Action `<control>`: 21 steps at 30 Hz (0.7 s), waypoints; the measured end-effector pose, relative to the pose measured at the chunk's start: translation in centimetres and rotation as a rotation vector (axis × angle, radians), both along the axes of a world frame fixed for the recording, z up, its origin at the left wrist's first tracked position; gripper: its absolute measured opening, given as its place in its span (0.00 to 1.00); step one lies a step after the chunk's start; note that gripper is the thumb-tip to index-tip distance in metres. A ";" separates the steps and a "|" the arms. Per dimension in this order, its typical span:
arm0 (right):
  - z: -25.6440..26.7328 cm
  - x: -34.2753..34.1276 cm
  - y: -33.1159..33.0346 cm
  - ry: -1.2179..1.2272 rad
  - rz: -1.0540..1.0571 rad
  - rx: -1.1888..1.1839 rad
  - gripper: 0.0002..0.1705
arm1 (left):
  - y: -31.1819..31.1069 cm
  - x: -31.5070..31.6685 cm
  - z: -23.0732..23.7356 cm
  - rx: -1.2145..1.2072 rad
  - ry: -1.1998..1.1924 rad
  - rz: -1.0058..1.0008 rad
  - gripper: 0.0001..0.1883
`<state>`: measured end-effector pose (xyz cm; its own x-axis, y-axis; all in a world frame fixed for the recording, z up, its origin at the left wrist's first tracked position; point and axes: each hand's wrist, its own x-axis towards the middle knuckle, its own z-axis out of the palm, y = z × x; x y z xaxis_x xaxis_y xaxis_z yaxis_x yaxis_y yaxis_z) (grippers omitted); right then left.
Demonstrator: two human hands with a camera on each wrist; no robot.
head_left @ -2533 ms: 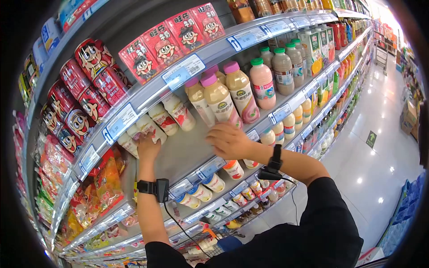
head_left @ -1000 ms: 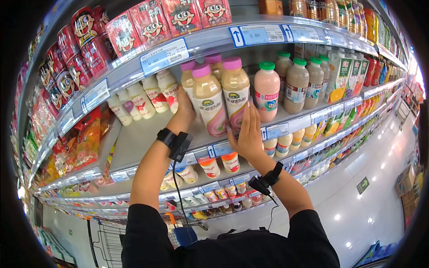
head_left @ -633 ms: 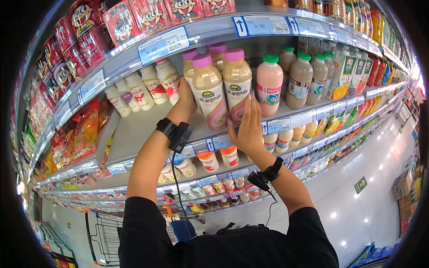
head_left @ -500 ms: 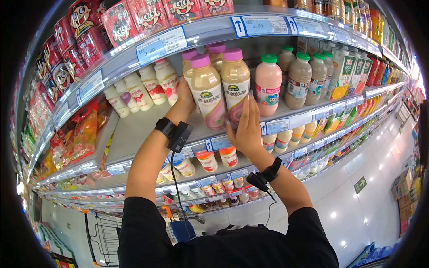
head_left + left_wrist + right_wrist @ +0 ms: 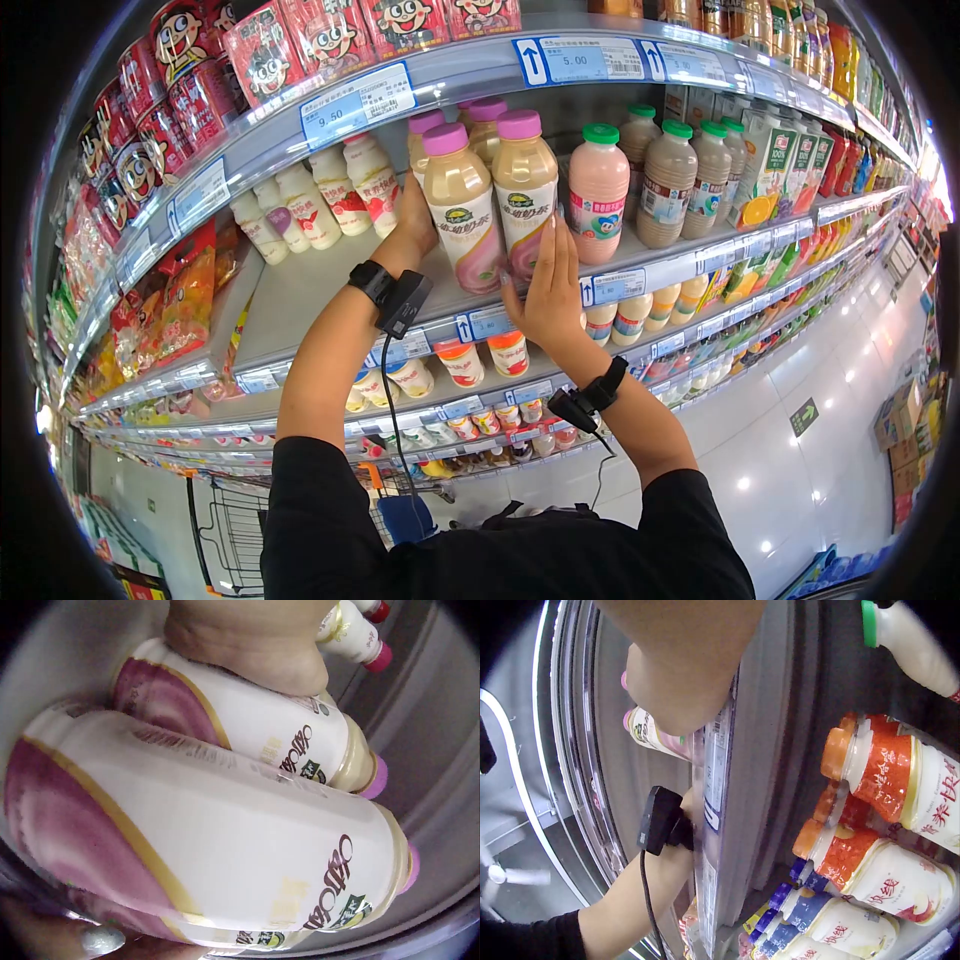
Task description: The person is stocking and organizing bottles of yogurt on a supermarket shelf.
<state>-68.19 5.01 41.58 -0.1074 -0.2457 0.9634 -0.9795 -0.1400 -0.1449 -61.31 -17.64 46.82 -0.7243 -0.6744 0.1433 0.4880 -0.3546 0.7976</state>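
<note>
Two pink-capped milk tea bottles, a left one (image 5: 464, 215) and a right one (image 5: 525, 190), stand at the shelf's front edge, with others behind them. My left hand (image 5: 412, 225) lies along the left side of this group, its fingers mostly hidden behind the bottles. My right hand (image 5: 550, 290) has its straight fingers flat against the right bottle's lower side, thumb near the left bottle's base. In the left wrist view, the left hand (image 5: 247, 641) touches the rear bottle (image 5: 247, 720). In the right wrist view, the right hand (image 5: 682, 667) shows only in part.
Small white bottles (image 5: 310, 205) stand to the left, a green-capped pink bottle (image 5: 599, 195) to the right. Above is a shelf edge with price tags (image 5: 358, 104). Orange-capped bottles (image 5: 460, 362) sit one level down. A shopping cart (image 5: 235, 530) stands at lower left.
Both hands have moved from apart, the left by the small white bottles, to either side of the pink-capped bottles. Over the last half second they have barely moved; the view shifted slightly.
</note>
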 end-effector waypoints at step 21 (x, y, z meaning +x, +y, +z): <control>0.3 0.1 0.3 0.055 -0.056 0.004 0.45 | 2.1 -1.0 1.0 -0.033 0.013 -0.149 0.26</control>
<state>-68.10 5.36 41.83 -0.0682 -0.2445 0.9673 -0.9922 -0.0845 -0.0913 -62.28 -15.54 47.87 -0.8141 -0.5541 0.1738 0.4423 -0.3977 0.8038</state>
